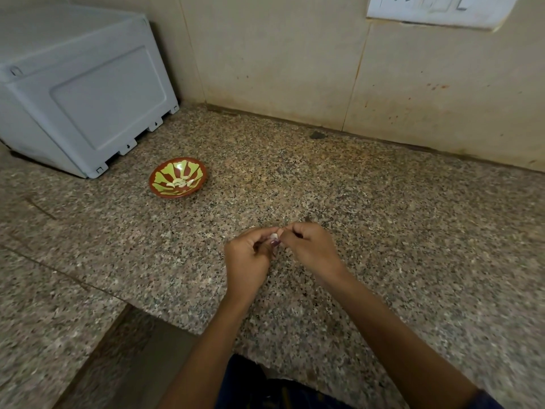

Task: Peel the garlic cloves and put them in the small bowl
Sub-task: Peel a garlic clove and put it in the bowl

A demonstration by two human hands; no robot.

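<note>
Pinching a mostly hidden garlic clove [274,239], left hand [247,261] and right hand [311,248] meet.

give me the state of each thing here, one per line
garlic clove: pinched between both hands, skin partly on
left hand: fingers curled, holding the clove
right hand: fingers curled, pinching at the clove
small bowl: upright on the counter, holding a few peeled cloves
grey appliance: standing on the counter behind the bowl
</note>
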